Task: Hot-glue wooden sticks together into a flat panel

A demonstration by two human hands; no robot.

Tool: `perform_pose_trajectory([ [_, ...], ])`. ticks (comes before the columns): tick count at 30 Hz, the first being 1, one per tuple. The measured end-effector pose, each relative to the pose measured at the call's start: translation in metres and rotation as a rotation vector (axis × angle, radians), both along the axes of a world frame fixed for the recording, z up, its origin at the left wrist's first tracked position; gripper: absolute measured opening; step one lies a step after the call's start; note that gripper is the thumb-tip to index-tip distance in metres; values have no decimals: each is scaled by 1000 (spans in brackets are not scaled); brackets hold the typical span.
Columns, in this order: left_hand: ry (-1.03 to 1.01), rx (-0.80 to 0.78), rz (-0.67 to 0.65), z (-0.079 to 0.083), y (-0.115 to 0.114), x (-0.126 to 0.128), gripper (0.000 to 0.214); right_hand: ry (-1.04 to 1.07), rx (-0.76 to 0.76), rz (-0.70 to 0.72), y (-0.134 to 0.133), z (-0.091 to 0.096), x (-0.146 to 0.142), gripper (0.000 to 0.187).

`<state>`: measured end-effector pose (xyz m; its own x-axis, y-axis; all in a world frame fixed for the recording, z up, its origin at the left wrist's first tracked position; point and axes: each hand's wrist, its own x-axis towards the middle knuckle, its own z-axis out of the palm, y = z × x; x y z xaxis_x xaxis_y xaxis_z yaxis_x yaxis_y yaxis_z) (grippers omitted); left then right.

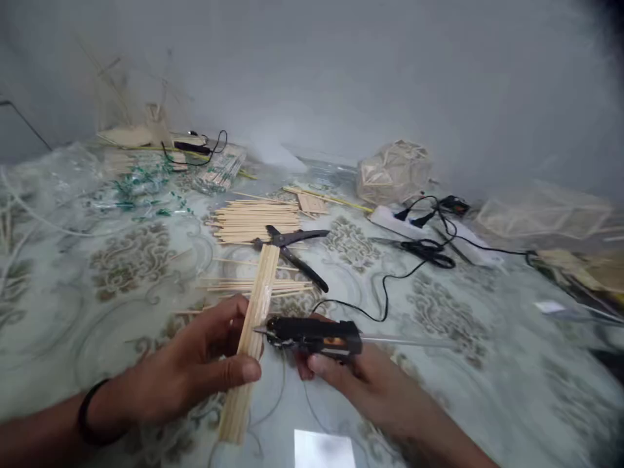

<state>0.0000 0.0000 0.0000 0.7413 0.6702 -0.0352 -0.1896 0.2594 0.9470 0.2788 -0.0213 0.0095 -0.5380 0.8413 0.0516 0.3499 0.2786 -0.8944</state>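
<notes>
My left hand [195, 364] grips a flat strip of wooden sticks [259, 292] laid side by side, its thumb across the front face. The strip is tilted, its top end leaning right. In my right hand [351, 377] is a black hot glue gun [312, 335], with a clear glue stick [407, 340] protruding from its back. The gun's nozzle points left and meets or nearly meets the strip's right side; exact contact I cannot tell. Just beyond the strip's top lie dark-handled pliers or cutters [292, 250], partly over a pile of loose sticks [253, 221].
Scissors [429, 252] lie right of centre, near a white power strip [397, 222] with black plugs. The gun's black cord [387, 292] crosses the table. Stick-built frames [394, 170] stand at the back. Packaged sticks [219, 170] and plastic wrappers [141, 188] lie back left.
</notes>
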Motion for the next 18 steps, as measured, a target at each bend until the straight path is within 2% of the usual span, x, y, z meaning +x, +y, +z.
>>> perform_pose_trajectory([
  [6, -4, 4, 16, 3, 1, 3, 40, -39, -44, 22, 2, 2, 0, 64],
  [12, 3, 8, 14, -3, -1, -1, 42, -50, -100, 18, 3, -3, 3, 67],
  [18, 104, 115, 29, -5, -1, -6, 38, -74, -88, 2, 3, -5, 5, 65],
])
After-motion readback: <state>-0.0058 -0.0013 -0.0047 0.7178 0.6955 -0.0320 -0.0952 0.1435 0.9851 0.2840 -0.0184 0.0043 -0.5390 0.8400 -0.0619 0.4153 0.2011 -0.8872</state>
